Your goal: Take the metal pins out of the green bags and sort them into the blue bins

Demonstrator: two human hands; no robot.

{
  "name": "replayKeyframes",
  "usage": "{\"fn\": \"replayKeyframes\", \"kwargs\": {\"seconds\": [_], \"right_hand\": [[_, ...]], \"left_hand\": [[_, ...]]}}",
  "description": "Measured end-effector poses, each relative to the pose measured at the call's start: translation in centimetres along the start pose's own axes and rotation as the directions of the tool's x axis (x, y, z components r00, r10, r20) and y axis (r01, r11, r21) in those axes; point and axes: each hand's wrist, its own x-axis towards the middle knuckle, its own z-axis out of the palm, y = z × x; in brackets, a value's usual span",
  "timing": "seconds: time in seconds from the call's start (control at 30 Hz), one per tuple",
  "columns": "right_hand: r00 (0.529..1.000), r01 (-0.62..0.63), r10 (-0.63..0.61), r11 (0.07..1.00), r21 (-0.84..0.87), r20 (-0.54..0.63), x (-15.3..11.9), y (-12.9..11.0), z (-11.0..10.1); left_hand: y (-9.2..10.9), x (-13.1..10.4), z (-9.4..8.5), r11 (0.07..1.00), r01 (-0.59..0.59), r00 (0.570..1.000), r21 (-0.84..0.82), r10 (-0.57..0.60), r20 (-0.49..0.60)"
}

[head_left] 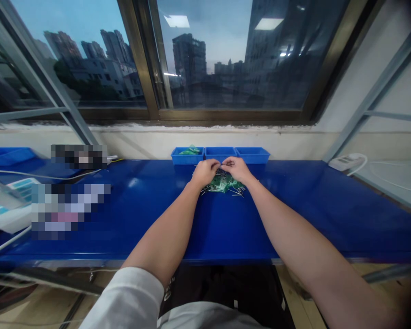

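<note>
Both my hands meet over a loose pile of small dark and metallic pieces with green material (222, 183) on the blue table (150, 205). My left hand (207, 171) is closed at the pile's left side, thumb and fingers pinched together. Opposite it, my right hand (236, 169) is also pinched, its fingertips close to those of the left. Whatever lies between the fingertips is too small to make out. Right behind the hands stand three joined blue bins; the left bin (187, 159) holds green pieces, while the middle bin (221, 160) and right bin (252, 160) show nothing inside.
A white device with teal keys (15, 201) and blurred-out items (70, 212) lie on the left. Another blue tray (8, 156) sits at the far left. A white power strip (346, 161) with a cable is at the right. Grey metal struts rise at both sides before the window.
</note>
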Motion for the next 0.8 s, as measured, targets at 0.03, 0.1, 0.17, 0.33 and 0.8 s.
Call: {"fn": "replayKeyframes", "kwargs": {"seconds": [0.03, 0.1, 0.17, 0.33, 0.8], "right_hand": [[1.000, -0.003, 0.003, 1.000, 0.012, 0.013, -0.1, -0.1, 0.0], [0.999, -0.011, 0.010, 1.000, 0.022, 0.037, -0.3, -0.3, 0.0], [0.998, -0.033, 0.031, 0.999, 0.042, 0.058, -0.5, -0.7, 0.0], [0.999, -0.054, 0.053, 0.996, 0.078, 0.010, -0.5, -1.3, -0.1], [0.987, -0.086, 0.104, 0.985, 0.147, -0.120, -0.2, -1.0, -0.6]], "left_hand": [[0.0, 0.0, 0.0, 1.000, 0.004, 1.000, 0.002, -0.004, -0.011], [-0.1, -0.1, 0.1, 1.000, 0.013, 0.999, 0.003, -0.013, -0.034], [-0.2, -0.1, 0.2, 1.000, 0.024, 0.998, -0.006, -0.024, -0.052], [-0.3, 0.0, 0.3, 0.997, 0.082, 0.995, -0.015, -0.083, -0.052], [-0.6, 0.1, 0.7, 0.995, 0.086, 0.996, 0.056, -0.088, 0.023]]}}
